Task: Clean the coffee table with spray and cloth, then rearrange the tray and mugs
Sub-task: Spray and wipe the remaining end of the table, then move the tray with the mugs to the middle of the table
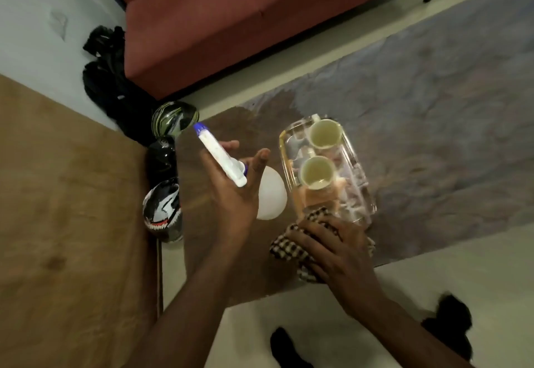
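My left hand (231,185) holds a white spray bottle (271,198) by its neck over the dark coffee table (208,252). The bottle's blue nozzle (199,128) points up and to the left. My right hand (338,249) lies spread on a bunched checked cloth (289,247) and presses it onto the table near the front edge. Just beyond the cloth sits a clear glass tray (362,194) with two pale mugs, one (323,134) at the far end and one (316,173) in the middle. The cloth touches the tray's near end.
A red sofa (231,20) stands behind the table. Helmets (173,119) (161,211) sit by the table's left edge, beside a black bag (107,78) and a brown mat (57,194). A grey rug (448,107) spreads right. Dark items (450,321) lie on the floor below.
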